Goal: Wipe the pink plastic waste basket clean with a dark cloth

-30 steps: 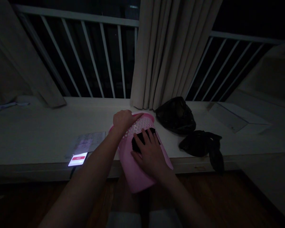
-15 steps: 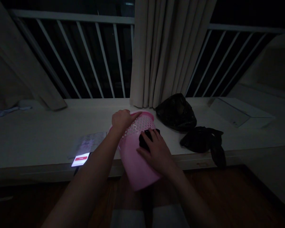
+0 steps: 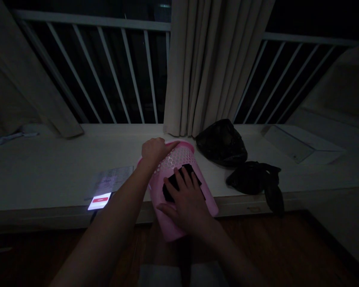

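A pink plastic bin [image 3: 167, 223] with a honeycomb mesh band near its top leans tilted in front of me, its mouth pointing away. My left hand [image 3: 155, 151] grips the bin's rim, thumb laid along the edge. On the bin's smooth side lies a black cloth [image 3: 170, 186], bunched under my right hand [image 3: 187, 199]. The fingers of that hand are spread over the cloth and hold it against the plastic, with the thumb lower on the bare pink surface. The inside of the bin is hidden from me.
On the white ledge to the right are a black plastic bag [image 3: 223, 143], a second black bag [image 3: 254, 177] hanging over the edge, and a white box [image 3: 302, 145]. To the left lie papers [image 3: 113, 179] and a lit phone [image 3: 99, 201]. Behind are a curtain [image 3: 194, 79] and white railing [image 3: 92, 24].
My right hand and the black cloth have slid down and slightly left on the bin, and more of the cloth shows. My left hand stays on the rim.
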The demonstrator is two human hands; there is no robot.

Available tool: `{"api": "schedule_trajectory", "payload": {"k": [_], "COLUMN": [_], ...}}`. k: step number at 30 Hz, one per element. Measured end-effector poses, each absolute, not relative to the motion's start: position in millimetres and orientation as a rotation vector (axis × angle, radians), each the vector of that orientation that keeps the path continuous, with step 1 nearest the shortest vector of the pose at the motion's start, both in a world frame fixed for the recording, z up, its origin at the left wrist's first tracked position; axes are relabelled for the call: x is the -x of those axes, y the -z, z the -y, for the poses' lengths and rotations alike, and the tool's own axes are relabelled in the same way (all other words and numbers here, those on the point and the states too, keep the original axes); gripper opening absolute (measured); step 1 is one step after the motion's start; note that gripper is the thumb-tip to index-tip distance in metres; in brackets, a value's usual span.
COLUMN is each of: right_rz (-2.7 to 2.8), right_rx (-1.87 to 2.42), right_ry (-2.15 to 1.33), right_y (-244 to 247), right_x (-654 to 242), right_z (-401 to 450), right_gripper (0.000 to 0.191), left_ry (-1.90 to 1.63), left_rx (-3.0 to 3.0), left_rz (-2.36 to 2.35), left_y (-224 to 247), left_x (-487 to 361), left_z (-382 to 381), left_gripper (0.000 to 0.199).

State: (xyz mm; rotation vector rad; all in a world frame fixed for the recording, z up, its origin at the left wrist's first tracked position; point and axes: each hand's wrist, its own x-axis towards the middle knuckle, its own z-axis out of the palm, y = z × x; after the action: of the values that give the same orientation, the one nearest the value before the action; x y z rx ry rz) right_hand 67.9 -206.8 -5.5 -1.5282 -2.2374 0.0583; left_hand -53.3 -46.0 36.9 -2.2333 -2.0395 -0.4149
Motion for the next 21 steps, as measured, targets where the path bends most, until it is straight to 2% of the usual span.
{"api": "schedule_trajectory", "payload": {"k": [5, 9, 14, 18, 21], "right_rz": [2.153, 2.304, 2.152, 2.292, 2.23], "right_rx": [1.636, 1.46, 1.635, 1.442, 1.529], "right_ry": [-0.079, -0.101, -0.127, -0.118, -0.148], "right_y": [2.5, 2.0, 2.9, 4.1, 1.6], "right_x": [-71.8, -74.2, -73.7, -71.0, -74.2], "right_z": [204.8, 207.2, 206.1, 210.2, 209.4], "right_gripper": [0.063, 0.061, 0.059, 0.057, 0.055], "left_ry": [0.409, 0.403, 0.428, 0.411, 0.38], "left_rx": [2.23, 2.236, 2.259, 2.272, 2.269], "left_rz": [2.033, 2.052, 2.071, 2.062, 2.074], "left_y": [-37.2, -37.4, -35.7, -35.3, -36.4], "left_x": [52.5, 52.3, 52.3, 52.6, 53.3], "left_z": [47.1, 47.1, 43.7, 42.1, 43.0], "left_gripper": [0.095, 0.094, 0.094, 0.094, 0.094]}}
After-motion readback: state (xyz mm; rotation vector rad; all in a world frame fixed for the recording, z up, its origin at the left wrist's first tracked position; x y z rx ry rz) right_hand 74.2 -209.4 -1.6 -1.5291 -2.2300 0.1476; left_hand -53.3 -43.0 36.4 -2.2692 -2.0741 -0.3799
